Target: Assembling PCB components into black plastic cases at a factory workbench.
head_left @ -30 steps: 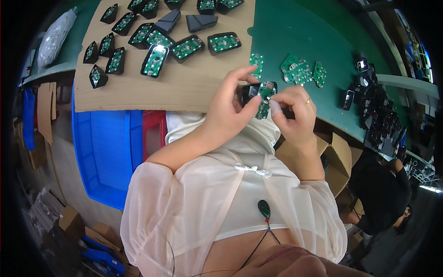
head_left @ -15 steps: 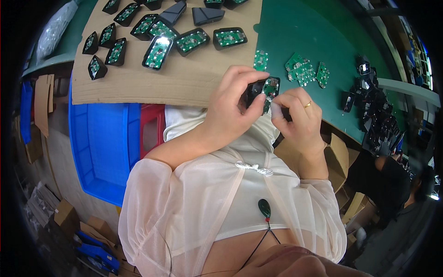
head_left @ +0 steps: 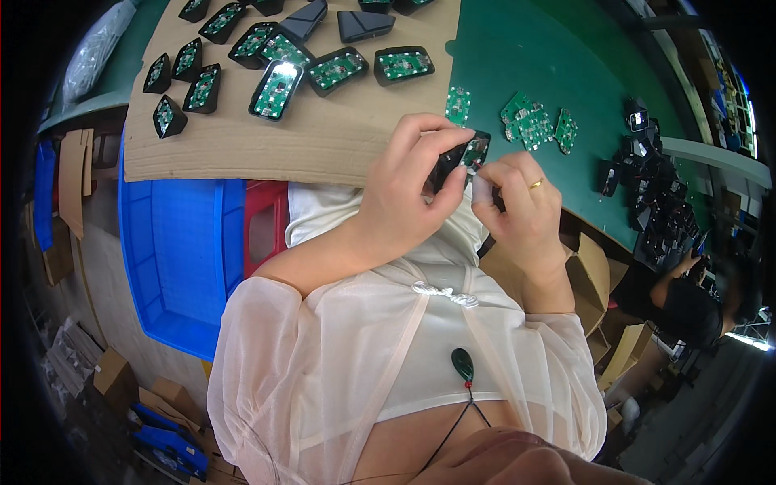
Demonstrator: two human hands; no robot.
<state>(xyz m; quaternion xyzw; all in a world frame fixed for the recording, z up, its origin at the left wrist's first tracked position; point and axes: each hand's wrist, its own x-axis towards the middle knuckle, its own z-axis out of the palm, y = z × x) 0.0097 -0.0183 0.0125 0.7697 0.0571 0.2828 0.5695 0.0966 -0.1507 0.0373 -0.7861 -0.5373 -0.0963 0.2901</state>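
My left hand (head_left: 404, 190) is wrapped round a small black plastic housing (head_left: 444, 164), tilted, with a green circuit board (head_left: 476, 150) in its open face. The left thumb presses near the board's lower part. At the right edge of that board, the fingers of my right hand (head_left: 525, 206) are pinched together; whatever lies between them is hidden. A loose green circuit board (head_left: 457, 105) lies on the table just beyond the housing, and a small pile of similar boards (head_left: 525, 121) is farther right.
Several board-filled black housings (head_left: 338, 73) stand on a cardboard sheet (head_left: 242, 153), beside closed dark grey ones (head_left: 365, 27). Black parts are heaped (head_left: 659, 194) on the green table (head_left: 558, 56) at right. A blue crate (head_left: 182, 267) sits below left. Another person (head_left: 687, 307) is at the right.
The housing has tipped slightly in my left hand, so less of its board shows. My right fingers have shifted a little left. The other person at the right has moved.
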